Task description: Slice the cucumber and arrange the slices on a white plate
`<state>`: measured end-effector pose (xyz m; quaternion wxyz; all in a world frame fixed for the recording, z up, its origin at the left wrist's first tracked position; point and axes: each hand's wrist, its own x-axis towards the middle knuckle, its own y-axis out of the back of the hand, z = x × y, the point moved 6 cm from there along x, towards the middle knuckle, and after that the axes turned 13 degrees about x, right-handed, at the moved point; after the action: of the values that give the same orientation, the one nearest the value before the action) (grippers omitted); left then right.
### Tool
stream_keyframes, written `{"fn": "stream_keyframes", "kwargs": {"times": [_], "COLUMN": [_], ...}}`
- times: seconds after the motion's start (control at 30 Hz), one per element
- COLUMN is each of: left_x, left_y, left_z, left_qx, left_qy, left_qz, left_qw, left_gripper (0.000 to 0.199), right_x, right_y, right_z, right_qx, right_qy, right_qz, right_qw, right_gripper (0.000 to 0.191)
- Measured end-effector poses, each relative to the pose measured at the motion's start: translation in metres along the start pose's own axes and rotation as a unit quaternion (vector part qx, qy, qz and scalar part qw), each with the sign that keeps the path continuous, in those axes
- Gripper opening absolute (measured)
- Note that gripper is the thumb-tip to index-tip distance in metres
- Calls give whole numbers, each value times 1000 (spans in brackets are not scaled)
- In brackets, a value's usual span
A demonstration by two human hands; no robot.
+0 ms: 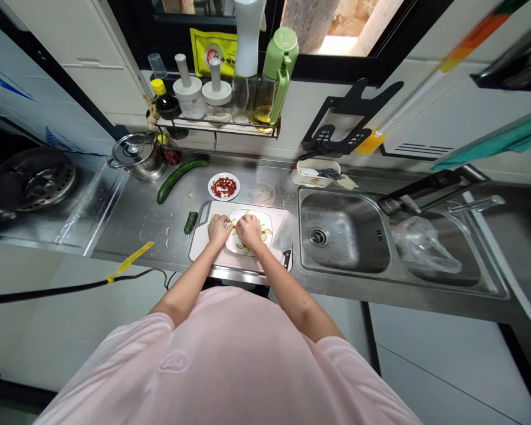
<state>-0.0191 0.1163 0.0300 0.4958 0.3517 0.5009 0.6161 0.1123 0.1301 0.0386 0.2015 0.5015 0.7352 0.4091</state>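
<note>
My left hand (220, 229) is closed at the left side of a white plate (248, 249), its fingers pinched near some pale green slices. Over the plate's middle, my right hand (249, 229) has its fingers bent together; whatever they grip is too small to name. Green cucumber slices (264, 232) lie around the plate. The plate rests on a light pink cutting board (197, 246). A knife (287, 258) with a black handle lies at the board's right edge, beside a wide blade. A short cucumber piece (190, 222) sits just left of the board.
Behind the board are a small plate of red pieces (223, 186), a long cucumber (180, 178) and a steel pot (139, 156). A sink (345, 230) is at the right. A condiment rack (221, 126) hangs above the counter; a wok (29, 179) stands far left.
</note>
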Motion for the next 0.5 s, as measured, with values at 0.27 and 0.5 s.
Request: {"fn": "stream_keyframes", "kwargs": {"times": [0.27,0.5], "left_x": [0,1], "left_y": [1,2], "left_z": [1,1], "left_qx": [0,4], "left_qy": [2,-4], "left_qz": [1,1], "left_qw": [1000,1000], "left_gripper": [15,14], "right_x": [3,5], "right_y": [-1,-5], "right_z": [0,1], "right_qx": [-4,-7], "right_qy": [-9,-1], "right_qz": [0,1], "right_qw": [1000,1000], "right_gripper": [17,14]}}
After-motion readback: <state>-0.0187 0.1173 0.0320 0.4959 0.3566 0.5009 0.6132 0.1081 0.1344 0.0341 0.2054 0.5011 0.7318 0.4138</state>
